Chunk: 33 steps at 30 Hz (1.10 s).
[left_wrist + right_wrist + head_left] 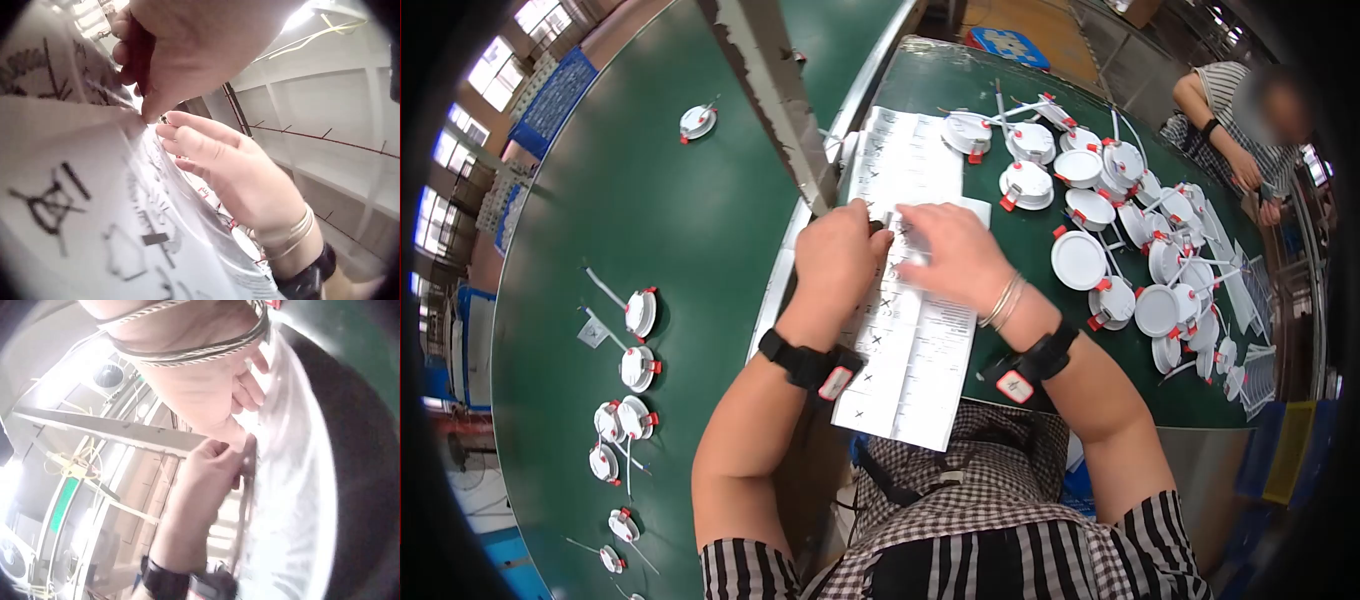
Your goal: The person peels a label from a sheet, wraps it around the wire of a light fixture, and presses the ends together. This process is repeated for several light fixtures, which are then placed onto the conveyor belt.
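**Both hands over the printed paper (920,350), L hand (835,258) pinching a dark reddish item (142,56)**

We had the paper lying lengthwise in front of us on the green tabletop (1020,365), btwn our forearms, its near end running past the tabletop edge. Handwritten X marks ran down its L side, w/ printed text to the R. A 2nd printed sheet (915,150) lay at its far end.

Our L hand was at the paper's L side, fingers curled & pinching the item; we couldn't tell what it was. Our R hand (960,255) was just beside it, over the paper, palm down, fingers loosely extended & slightly apart, w/ no grip visible. It was blurred in the head view, so we couldn't tell if the fingertips touched the paper.

Thin bracelets (1005,300) circled our R wrist, & each forearm had a black strap w/ a white-and-red tag.

To the R of the paper, a crowd of round white lamps w/ red clips & loose wires (1145,235) sat on the tabletop, some tipped on edge. To the L, past a metal rail (775,290), more of the same lamps (638,368) were scattered on a green surface (700,230). A worn metal post (765,85) rose beside the L hand. Another person (1225,110) in a striped top was at far R.
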Each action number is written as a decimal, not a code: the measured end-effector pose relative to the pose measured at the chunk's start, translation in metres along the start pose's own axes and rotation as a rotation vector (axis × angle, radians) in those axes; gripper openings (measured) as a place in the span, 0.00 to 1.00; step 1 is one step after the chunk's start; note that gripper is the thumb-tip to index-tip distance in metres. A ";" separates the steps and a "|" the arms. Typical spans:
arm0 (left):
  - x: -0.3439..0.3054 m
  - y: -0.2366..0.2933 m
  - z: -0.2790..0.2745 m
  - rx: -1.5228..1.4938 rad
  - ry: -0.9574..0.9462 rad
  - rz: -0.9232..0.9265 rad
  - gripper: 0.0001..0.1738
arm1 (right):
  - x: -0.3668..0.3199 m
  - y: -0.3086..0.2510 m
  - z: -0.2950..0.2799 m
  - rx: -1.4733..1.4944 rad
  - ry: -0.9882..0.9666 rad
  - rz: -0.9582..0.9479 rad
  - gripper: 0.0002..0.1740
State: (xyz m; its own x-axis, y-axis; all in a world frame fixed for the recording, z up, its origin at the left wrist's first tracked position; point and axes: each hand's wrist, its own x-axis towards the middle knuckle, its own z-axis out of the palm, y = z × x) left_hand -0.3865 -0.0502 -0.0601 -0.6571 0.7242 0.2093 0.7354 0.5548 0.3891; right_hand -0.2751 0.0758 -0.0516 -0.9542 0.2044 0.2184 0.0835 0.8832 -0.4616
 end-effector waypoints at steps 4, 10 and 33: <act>-0.037 -0.015 -0.018 0.026 0.197 0.097 0.04 | 0.023 -0.005 0.008 0.347 -0.170 0.153 0.19; -0.090 0.044 -0.048 -0.021 0.215 0.595 0.05 | 0.006 0.004 -0.038 0.650 -0.384 0.262 0.23; -0.219 0.100 -0.103 -0.200 0.263 0.647 0.14 | -0.232 -0.105 -0.081 0.320 0.146 0.067 0.04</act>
State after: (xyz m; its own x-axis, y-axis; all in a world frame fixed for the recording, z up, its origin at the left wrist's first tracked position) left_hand -0.1862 -0.1956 0.0251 -0.1372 0.7456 0.6521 0.9626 -0.0549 0.2654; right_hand -0.0397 -0.0303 0.0159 -0.8964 0.3363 0.2885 0.0282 0.6931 -0.7203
